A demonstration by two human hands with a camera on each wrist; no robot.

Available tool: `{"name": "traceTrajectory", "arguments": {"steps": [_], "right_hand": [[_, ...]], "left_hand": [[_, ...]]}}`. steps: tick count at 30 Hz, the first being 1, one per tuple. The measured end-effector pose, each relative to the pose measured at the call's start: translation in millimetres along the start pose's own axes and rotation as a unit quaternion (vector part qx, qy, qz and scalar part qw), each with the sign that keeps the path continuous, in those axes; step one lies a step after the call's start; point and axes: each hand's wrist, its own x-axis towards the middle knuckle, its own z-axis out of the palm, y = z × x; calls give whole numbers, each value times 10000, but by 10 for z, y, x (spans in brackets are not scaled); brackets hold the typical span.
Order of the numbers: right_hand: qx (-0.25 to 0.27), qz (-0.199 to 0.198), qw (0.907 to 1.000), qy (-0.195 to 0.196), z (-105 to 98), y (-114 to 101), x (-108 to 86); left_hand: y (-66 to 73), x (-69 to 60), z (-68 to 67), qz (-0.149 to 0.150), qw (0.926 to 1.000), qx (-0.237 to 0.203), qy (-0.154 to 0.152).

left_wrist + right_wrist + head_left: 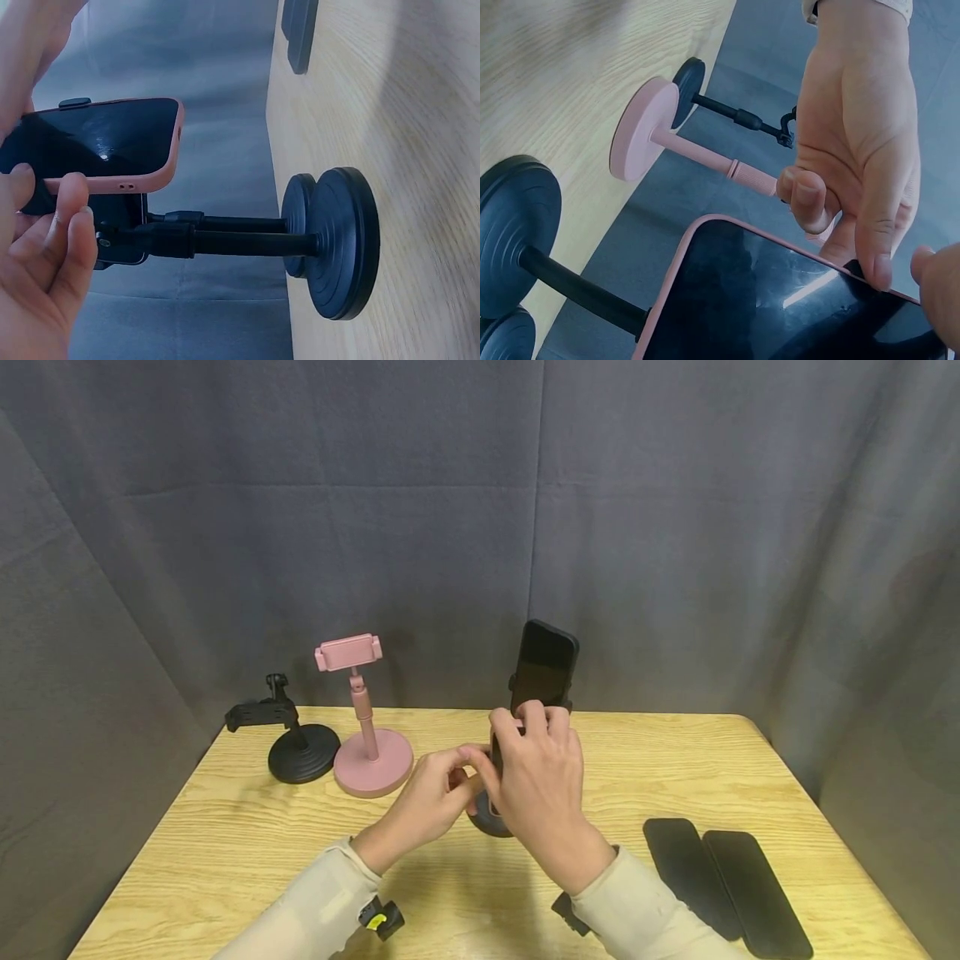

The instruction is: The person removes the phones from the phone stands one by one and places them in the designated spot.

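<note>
A phone in a pink case (124, 139) sits sideways at the head of a black phone stand (341, 247). My left hand (431, 802) pinches the phone's long edge near the stand's black clamp, its thumb on the front (877, 247) and other fingers behind. From above, my right hand (543, 777) grips the phone, fingers curled over its far side, and largely hides it in the head view. The two hands meet at the phone's left edge. Close behind, a second black stand bears an upright dark phone (546, 662). How the clamp closes on the pink-cased phone is hidden.
A pink phone stand (372, 764) and a black one (303, 753) stand at the table's back left. Two dark phones (690, 872) lie side by side at the front right. Grey curtains (420, 527) hang behind and beside the wooden table (247, 852).
</note>
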Motion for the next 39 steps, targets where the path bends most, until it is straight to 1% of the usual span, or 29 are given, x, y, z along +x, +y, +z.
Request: {"name": "traceTrajectory", "arguments": {"steps": [2,6,12,16,21,24,27,31,39], "right_hand": [[17,34,10000,14,4,-1,5],[5,78,10000,26,14,2,15],[29,94,9999,21,14,5,36],[70,98,9999,-58,0,0,55],[116,94,9998,-144,-12,0,70],[121,64,9998,-162,-13,8,75],[110,19,9998,-186,-17,15,82],[135,9,9996,-229,-28,26,83],[273,-32,9992,-290,-44,46,86]], "left_hand": [[5,-2,2,10,10000,18,-17],[17,-13,6,-99,9999,126,-33],[54,-13,0,-66,9989,442,120],[69,-8,-6,-131,9990,402,146],[85,-14,-5,-311,9989,329,103],[99,-12,3,-372,9984,400,133],[120,-8,19,-380,9973,595,220],[136,-9,38,-292,9958,808,325],[161,-27,35,-332,9951,845,382]]}}
